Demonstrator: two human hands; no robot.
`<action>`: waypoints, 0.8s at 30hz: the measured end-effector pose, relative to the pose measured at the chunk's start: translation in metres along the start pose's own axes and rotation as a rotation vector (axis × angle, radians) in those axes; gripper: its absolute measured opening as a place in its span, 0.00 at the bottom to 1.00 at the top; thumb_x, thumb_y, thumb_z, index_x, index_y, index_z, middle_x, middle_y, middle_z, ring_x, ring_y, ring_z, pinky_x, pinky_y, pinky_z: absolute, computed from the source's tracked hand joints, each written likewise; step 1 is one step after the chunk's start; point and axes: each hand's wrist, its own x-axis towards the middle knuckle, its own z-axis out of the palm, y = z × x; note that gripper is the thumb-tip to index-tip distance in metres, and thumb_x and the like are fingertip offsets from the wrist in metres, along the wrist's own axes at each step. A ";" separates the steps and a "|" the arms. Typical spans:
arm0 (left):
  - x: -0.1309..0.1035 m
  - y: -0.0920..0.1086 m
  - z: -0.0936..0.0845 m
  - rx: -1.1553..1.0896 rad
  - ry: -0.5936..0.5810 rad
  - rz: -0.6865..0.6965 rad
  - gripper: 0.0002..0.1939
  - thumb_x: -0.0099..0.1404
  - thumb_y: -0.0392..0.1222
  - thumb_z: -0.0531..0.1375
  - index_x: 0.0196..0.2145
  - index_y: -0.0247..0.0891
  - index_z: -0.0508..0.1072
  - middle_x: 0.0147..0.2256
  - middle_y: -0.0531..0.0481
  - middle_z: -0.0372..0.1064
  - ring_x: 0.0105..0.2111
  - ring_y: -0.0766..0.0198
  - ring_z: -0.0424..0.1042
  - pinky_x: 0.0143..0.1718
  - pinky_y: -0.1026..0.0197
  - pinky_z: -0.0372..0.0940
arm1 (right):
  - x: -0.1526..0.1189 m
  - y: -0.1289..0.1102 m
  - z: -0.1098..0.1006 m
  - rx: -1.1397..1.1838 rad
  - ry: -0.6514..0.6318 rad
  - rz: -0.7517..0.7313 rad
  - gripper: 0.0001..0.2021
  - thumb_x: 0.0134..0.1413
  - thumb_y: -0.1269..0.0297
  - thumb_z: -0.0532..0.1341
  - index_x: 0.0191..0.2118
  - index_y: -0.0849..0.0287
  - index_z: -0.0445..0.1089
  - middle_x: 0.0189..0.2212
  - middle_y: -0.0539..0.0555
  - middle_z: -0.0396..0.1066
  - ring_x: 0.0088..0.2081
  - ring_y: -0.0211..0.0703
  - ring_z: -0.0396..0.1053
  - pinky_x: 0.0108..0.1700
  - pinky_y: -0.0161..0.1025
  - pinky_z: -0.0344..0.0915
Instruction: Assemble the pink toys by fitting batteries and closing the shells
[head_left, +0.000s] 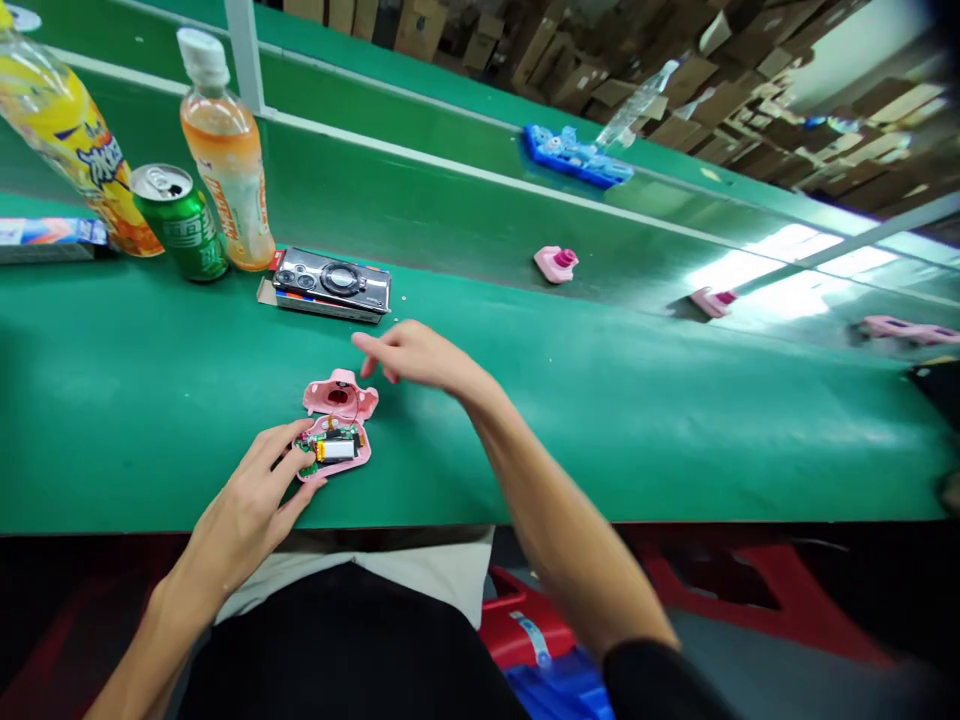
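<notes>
An opened pink toy camera case lies on the green table in front of me. Its lower half holds a green circuit board and a silver battery with yellow tape at one end. The other half, the pink front shell, rests just behind it, hollow side showing. My left hand grips the left edge of the lower half, fingertips over the board and thumb at the near rim. Above and right of the front shell, my right hand hovers with fingers loosely bent and partly apart, nothing visible in them.
A phone lies on a box behind the case. A green can, an orange drink bottle and a yellow bottle stand back left. Pink camera parts and a blue tray sit on the green line beyond.
</notes>
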 end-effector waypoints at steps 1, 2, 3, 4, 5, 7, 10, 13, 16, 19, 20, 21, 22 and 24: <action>0.000 0.000 0.000 0.010 -0.002 -0.003 0.05 0.73 0.36 0.59 0.46 0.38 0.67 0.58 0.39 0.65 0.59 0.52 0.67 0.57 0.51 0.68 | 0.021 -0.009 -0.011 -0.048 -0.268 0.029 0.29 0.69 0.44 0.57 0.27 0.62 0.79 0.16 0.49 0.66 0.19 0.34 0.58 0.28 0.35 0.56; 0.000 0.000 0.000 0.024 -0.004 -0.003 0.05 0.73 0.37 0.59 0.46 0.38 0.67 0.58 0.39 0.65 0.58 0.52 0.67 0.56 0.50 0.68 | 0.040 -0.018 -0.017 -0.096 -0.476 0.087 0.29 0.66 0.41 0.60 0.26 0.62 0.78 0.16 0.48 0.64 0.19 0.33 0.55 0.26 0.35 0.54; 0.000 0.000 0.000 0.044 -0.003 -0.003 0.05 0.73 0.37 0.59 0.46 0.38 0.67 0.57 0.39 0.66 0.57 0.51 0.67 0.56 0.49 0.69 | 0.056 -0.027 -0.019 -0.145 -0.618 0.145 0.29 0.61 0.39 0.63 0.25 0.63 0.77 0.17 0.48 0.64 0.19 0.32 0.52 0.26 0.35 0.52; 0.000 0.001 0.000 0.064 -0.003 -0.002 0.06 0.73 0.38 0.59 0.47 0.39 0.68 0.56 0.39 0.66 0.56 0.51 0.68 0.55 0.48 0.69 | 0.067 -0.036 -0.018 -0.196 -0.702 0.194 0.28 0.57 0.38 0.66 0.25 0.63 0.76 0.18 0.48 0.64 0.19 0.32 0.52 0.25 0.35 0.50; 0.000 0.001 0.000 0.081 -0.001 -0.001 0.06 0.73 0.39 0.59 0.47 0.39 0.68 0.55 0.40 0.66 0.55 0.50 0.68 0.55 0.47 0.69 | 0.076 -0.045 -0.015 -0.243 -0.741 0.232 0.27 0.53 0.38 0.69 0.26 0.63 0.76 0.19 0.48 0.65 0.19 0.32 0.52 0.26 0.35 0.50; -0.002 0.001 0.001 0.086 0.010 -0.004 0.07 0.74 0.40 0.59 0.48 0.40 0.69 0.55 0.40 0.66 0.55 0.49 0.68 0.54 0.46 0.69 | 0.081 -0.063 -0.008 -0.331 -0.755 0.234 0.25 0.51 0.40 0.72 0.29 0.63 0.78 0.22 0.50 0.69 0.21 0.32 0.56 0.27 0.35 0.51; -0.006 -0.001 0.000 -0.037 0.058 -0.089 0.10 0.73 0.43 0.61 0.50 0.43 0.70 0.55 0.42 0.67 0.56 0.50 0.69 0.57 0.48 0.68 | 0.067 -0.081 -0.011 -0.447 -0.738 0.073 0.21 0.57 0.46 0.70 0.34 0.64 0.80 0.25 0.51 0.73 0.25 0.35 0.65 0.30 0.35 0.55; -0.008 -0.003 -0.003 -0.293 0.183 -0.283 0.20 0.72 0.49 0.61 0.58 0.46 0.66 0.56 0.44 0.68 0.56 0.53 0.71 0.56 0.52 0.69 | 0.040 -0.089 -0.030 -0.486 -0.636 -0.216 0.12 0.61 0.58 0.69 0.42 0.63 0.81 0.31 0.51 0.77 0.32 0.38 0.70 0.33 0.35 0.59; 0.000 -0.001 -0.005 -0.531 0.345 -0.440 0.24 0.75 0.55 0.54 0.64 0.46 0.63 0.60 0.43 0.65 0.58 0.53 0.70 0.59 0.52 0.67 | 0.013 -0.091 -0.048 -0.421 -0.499 -0.469 0.16 0.58 0.68 0.70 0.53 0.61 0.78 0.43 0.52 0.78 0.40 0.40 0.72 0.38 0.34 0.63; 0.021 0.005 -0.007 -0.747 0.493 -0.505 0.25 0.76 0.60 0.49 0.63 0.47 0.65 0.63 0.44 0.63 0.63 0.53 0.65 0.63 0.53 0.64 | -0.008 -0.094 -0.055 -0.361 -0.402 -0.609 0.19 0.59 0.71 0.69 0.56 0.62 0.76 0.49 0.54 0.77 0.45 0.40 0.71 0.44 0.34 0.63; 0.030 0.008 -0.007 -0.812 0.524 -0.506 0.26 0.76 0.61 0.49 0.63 0.47 0.66 0.63 0.45 0.63 0.63 0.54 0.65 0.64 0.54 0.63 | -0.012 -0.095 -0.056 -0.343 -0.380 -0.639 0.18 0.60 0.71 0.68 0.55 0.62 0.76 0.50 0.55 0.77 0.45 0.40 0.70 0.44 0.34 0.63; 0.038 0.010 -0.008 -0.862 0.538 -0.502 0.26 0.76 0.61 0.50 0.63 0.47 0.66 0.62 0.45 0.64 0.63 0.55 0.66 0.64 0.54 0.63 | -0.015 -0.096 -0.057 -0.326 -0.363 -0.662 0.17 0.61 0.71 0.68 0.55 0.62 0.76 0.49 0.55 0.77 0.45 0.40 0.70 0.44 0.34 0.63; 0.046 0.013 -0.008 -0.896 0.542 -0.493 0.26 0.75 0.62 0.50 0.62 0.47 0.67 0.61 0.45 0.66 0.62 0.56 0.67 0.64 0.55 0.63 | -0.017 -0.097 -0.059 -0.308 -0.354 -0.678 0.16 0.61 0.71 0.67 0.54 0.61 0.77 0.49 0.54 0.77 0.44 0.40 0.70 0.44 0.34 0.63; 0.058 0.016 -0.008 -0.937 0.533 -0.467 0.26 0.75 0.62 0.50 0.60 0.45 0.69 0.58 0.45 0.69 0.60 0.58 0.69 0.64 0.56 0.64 | -0.017 -0.099 -0.064 -0.258 -0.351 -0.694 0.15 0.59 0.73 0.68 0.51 0.59 0.78 0.47 0.52 0.78 0.42 0.39 0.70 0.42 0.34 0.63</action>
